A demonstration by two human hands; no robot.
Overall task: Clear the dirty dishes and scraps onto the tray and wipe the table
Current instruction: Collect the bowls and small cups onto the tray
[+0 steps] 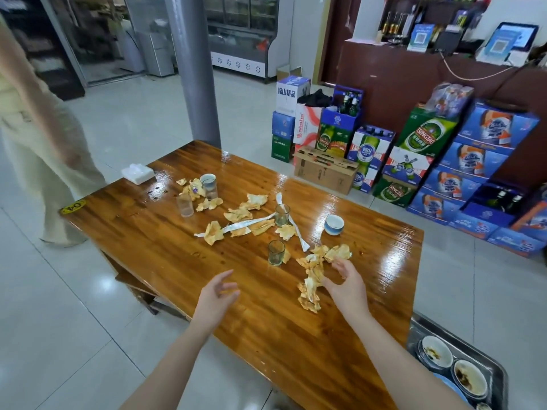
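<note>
A glossy wooden table carries several crumpled, stained paper napkins, white paper sleeves, several small glasses and a blue-and-white bowl. My right hand pinches a bunch of soiled napkins near the table's right side. My left hand hovers over bare wood with relaxed fingers, holding nothing. A metal tray at the lower right, beside the table, holds dirty bowls.
A white tissue pack lies at the table's far left corner. A person in light trousers walks past on the left. A grey pillar stands behind the table. Stacked beer cartons line the right wall.
</note>
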